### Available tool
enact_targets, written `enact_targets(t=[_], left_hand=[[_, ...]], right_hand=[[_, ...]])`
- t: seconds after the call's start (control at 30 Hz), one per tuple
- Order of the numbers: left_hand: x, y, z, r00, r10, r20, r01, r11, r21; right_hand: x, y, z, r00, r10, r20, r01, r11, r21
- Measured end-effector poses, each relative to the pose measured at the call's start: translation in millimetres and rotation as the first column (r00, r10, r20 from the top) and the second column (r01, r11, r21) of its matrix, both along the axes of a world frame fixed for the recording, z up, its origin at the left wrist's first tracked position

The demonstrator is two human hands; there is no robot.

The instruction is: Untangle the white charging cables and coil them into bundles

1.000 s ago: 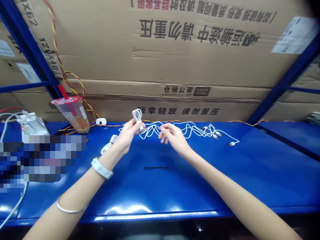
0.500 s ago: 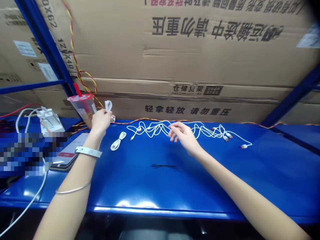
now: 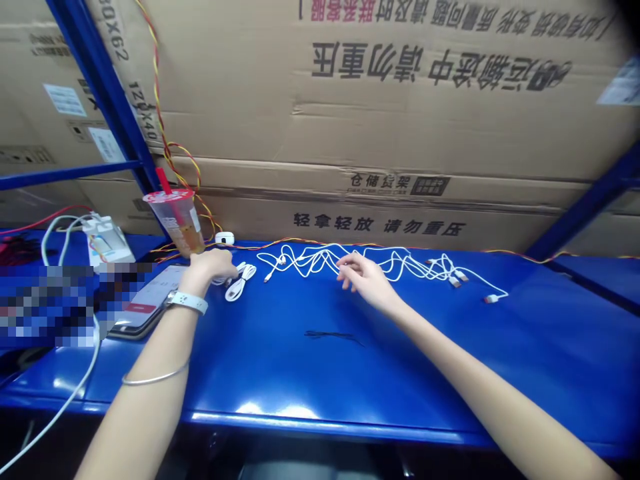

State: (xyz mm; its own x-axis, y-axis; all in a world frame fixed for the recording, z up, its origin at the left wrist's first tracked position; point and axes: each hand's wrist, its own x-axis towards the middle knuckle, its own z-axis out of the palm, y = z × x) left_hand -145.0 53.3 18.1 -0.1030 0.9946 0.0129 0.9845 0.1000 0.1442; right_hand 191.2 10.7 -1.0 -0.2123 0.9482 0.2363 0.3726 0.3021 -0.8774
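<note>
My left hand (image 3: 213, 268) is low over the blue shelf, its fingers curled down on a coiled white USB cable (image 3: 219, 281) that they mostly hide. Right beside it lies another coiled white cable (image 3: 240, 283). My right hand (image 3: 364, 279) hovers with loosely bent fingers, holding nothing, in front of a spread of tangled white charging cables (image 3: 310, 259). Their USB plugs point to the right. Nearer to me, several thin black ties (image 3: 333, 335) lie on the shelf.
Behind my left hand stand a drink cup with a red straw (image 3: 176, 220) and a small white case (image 3: 225, 238). A phone (image 3: 147, 307) and a white power strip (image 3: 107, 241) are at the left. Cardboard boxes (image 3: 380, 140) form the back, between blue posts (image 3: 590, 193).
My left hand has come down with the coiled cable, from raised beside the cup to the shelf next to the other coil. My right hand has hardly moved. The view has shifted slightly.
</note>
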Motion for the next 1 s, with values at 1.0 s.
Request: enact_targets(t=[1.0], left_hand=[[43.2,12.8,-35.4,0.895,-0.377,-0.239,0.435,0.854,0.284]], right_hand=[[40.3,46.1,-27.3,0.877,-0.19,0.441,-0.008,0.912,0.41]])
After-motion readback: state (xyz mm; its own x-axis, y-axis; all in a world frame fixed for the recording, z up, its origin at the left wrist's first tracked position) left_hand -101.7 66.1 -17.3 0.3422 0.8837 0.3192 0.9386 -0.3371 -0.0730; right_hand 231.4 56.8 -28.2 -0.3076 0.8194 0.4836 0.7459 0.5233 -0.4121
